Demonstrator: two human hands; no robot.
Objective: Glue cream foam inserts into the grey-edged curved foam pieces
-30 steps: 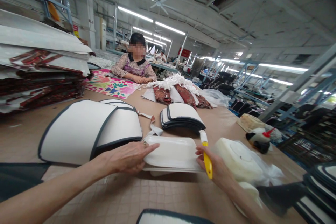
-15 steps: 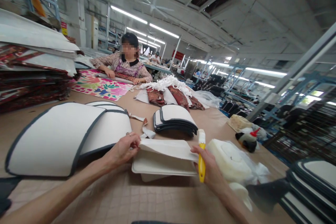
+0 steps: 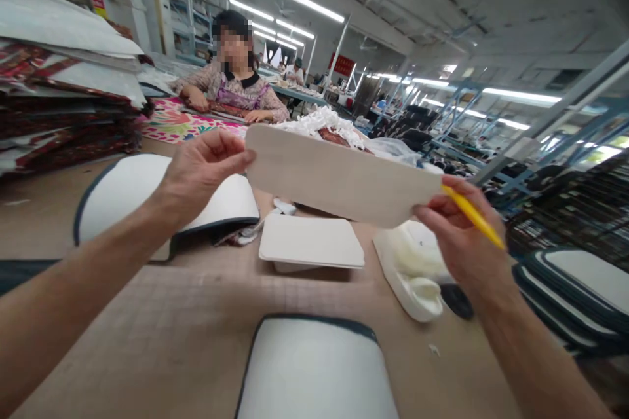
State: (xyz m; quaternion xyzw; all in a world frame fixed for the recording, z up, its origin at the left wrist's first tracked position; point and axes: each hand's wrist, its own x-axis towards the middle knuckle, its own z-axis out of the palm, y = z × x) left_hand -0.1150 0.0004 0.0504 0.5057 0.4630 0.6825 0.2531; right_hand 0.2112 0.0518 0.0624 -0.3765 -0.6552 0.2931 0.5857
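Observation:
A flat off-white panel (image 3: 339, 177) with rounded corners is stretched out in the air between my two hands. My left hand (image 3: 206, 163) pinches its left end between thumb and fingers. At the right end, my right hand (image 3: 457, 229) grips the panel and also keeps a yellow-handled brush (image 3: 474, 216); the brush's bristles are hidden. Below the held panel lies a small stack of similar white panels (image 3: 312, 242) on the table. Nearest me rests a curved white panel with dark edging (image 3: 317, 370).
More dark-edged white panels (image 3: 128, 193) lie at left, beside a tall pile of fabric sheets (image 3: 63, 85). A cream plastic container (image 3: 417, 249) stands at right, near stacked dark-edged panels (image 3: 584, 288). Across the brown table (image 3: 171, 340), a co-worker (image 3: 236, 78) handles patterned fabric.
Both hands have lifted the white panel up off the stack and spread apart with it. The view has shifted, and a dark-edged panel now shows at the near edge.

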